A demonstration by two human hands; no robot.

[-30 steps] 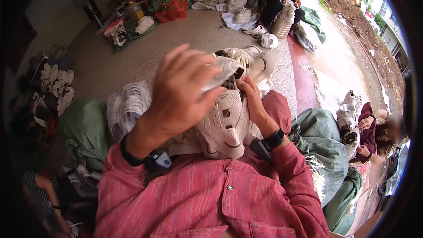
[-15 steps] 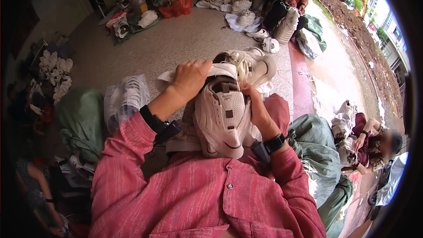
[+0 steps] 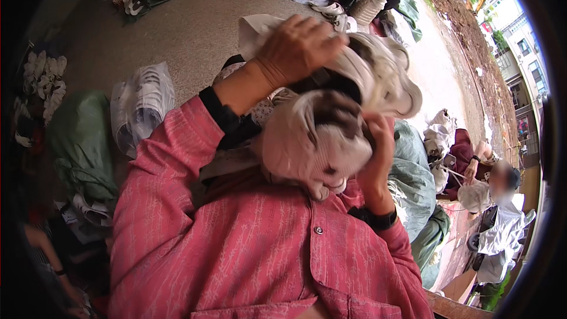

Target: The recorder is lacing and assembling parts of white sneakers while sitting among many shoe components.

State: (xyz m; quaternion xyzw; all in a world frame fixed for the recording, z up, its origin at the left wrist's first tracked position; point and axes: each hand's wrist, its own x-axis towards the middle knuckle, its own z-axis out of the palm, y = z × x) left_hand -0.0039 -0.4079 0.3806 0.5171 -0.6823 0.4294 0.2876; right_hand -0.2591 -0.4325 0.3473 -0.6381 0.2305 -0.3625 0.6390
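Shoe upper (image 3: 313, 142), pale, one, in front of your shirt (image 3: 260, 230), likely kept there within reach of both hands. Your right hand (image 3: 381, 147) grips its right edge, seemingly steadying it. Your left hand (image 3: 301, 50), blurred, over pale shoe pieces (image 3: 387, 77) beyond: cannot tell whether gripping; pieces too blurred to count. To left: one clear bag (image 3: 144, 103), one green sack (image 3: 82, 147), probably parked outside arm's path.
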